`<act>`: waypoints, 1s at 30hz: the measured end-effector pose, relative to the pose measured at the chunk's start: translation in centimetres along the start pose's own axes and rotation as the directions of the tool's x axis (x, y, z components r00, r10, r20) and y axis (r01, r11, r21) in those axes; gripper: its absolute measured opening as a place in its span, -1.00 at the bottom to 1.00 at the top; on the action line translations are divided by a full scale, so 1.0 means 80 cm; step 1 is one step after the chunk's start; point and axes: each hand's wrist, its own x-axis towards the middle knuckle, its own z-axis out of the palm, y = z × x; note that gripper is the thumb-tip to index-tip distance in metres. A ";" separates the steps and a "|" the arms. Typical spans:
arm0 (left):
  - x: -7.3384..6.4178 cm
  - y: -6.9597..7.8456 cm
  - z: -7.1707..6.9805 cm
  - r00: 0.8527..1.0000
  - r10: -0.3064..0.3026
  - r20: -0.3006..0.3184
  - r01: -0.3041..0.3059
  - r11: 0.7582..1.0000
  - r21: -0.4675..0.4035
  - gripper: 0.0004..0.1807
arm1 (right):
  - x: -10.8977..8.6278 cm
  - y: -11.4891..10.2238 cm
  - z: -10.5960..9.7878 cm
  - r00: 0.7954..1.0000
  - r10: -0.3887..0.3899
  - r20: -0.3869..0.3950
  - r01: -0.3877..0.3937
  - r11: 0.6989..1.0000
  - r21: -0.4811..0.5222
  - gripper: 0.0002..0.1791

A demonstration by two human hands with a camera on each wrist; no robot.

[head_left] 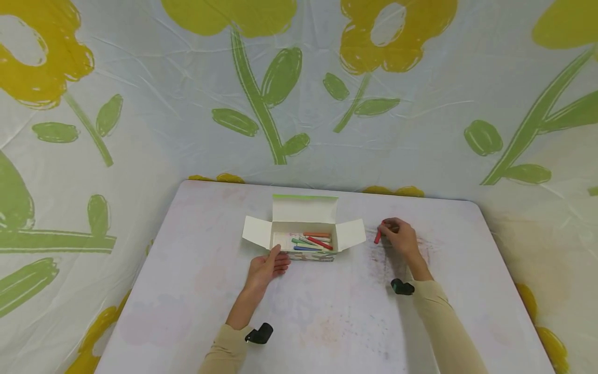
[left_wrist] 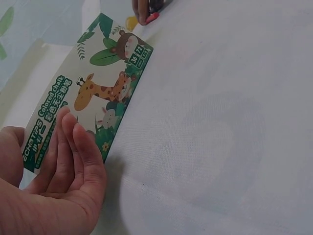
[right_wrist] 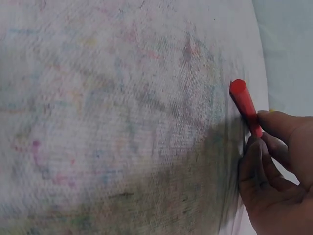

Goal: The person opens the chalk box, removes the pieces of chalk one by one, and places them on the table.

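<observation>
An open chalk box (head_left: pixel 312 256) stands in the middle of the table, its lid and side flaps spread out. Several coloured chalk sticks (head_left: pixel 320 242) lie inside it, mostly toward the right. My left hand (head_left: pixel 265 270) holds the box at its front left corner, thumb over the rim and fingers against the printed front wall (left_wrist: pixel 100 93). To the right of the box, my right hand (head_left: pixel 401 238) pinches a red chalk stick (right_wrist: pixel 244 102) between thumb and fingers, close to the tabletop.
The white table (head_left: pixel 196 322) carries smudges of coloured chalk, darkest around the right hand. A cloth with flower prints (head_left: pixel 317 145) hangs behind the table and along its sides. The right flap (head_left: pixel 351 235) of the box juts toward the right hand.
</observation>
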 end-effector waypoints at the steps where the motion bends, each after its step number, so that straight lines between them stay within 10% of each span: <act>1: 0.000 0.000 0.000 1.000 -0.001 0.004 0.001 1.000 0.001 -0.40 | -0.001 -0.002 0.000 1.000 0.001 -0.003 -0.001 1.000 0.005 -0.61; 30: -0.006 0.006 0.003 1.000 -0.003 -0.004 0.003 0.999 -0.033 -0.41 | -0.005 -0.106 -0.028 0.974 -0.224 -0.047 0.227 0.969 0.099 -0.68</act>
